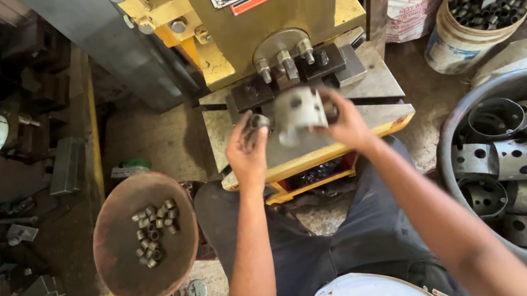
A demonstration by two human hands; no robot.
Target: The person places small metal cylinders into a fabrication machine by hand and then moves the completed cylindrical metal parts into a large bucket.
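Perforated metal band (pixel 298 114), clasped in the right hand (pixel 346 122) above the yellow press (pixel 273 23) bed, lies just right of the left hand (pixel 247 150), whose fingers (pixel 252 127) pinch 1 small bush (pixel 260 121).

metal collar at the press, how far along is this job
Done: cannot tell; no finished pile is clearly separate. In hand: the right hand holds a perforated metal collar over the press table, and the left hand has a small dark bush in its grip beside it. Left: a tub of similar collars and a rusty pan of small bushes.
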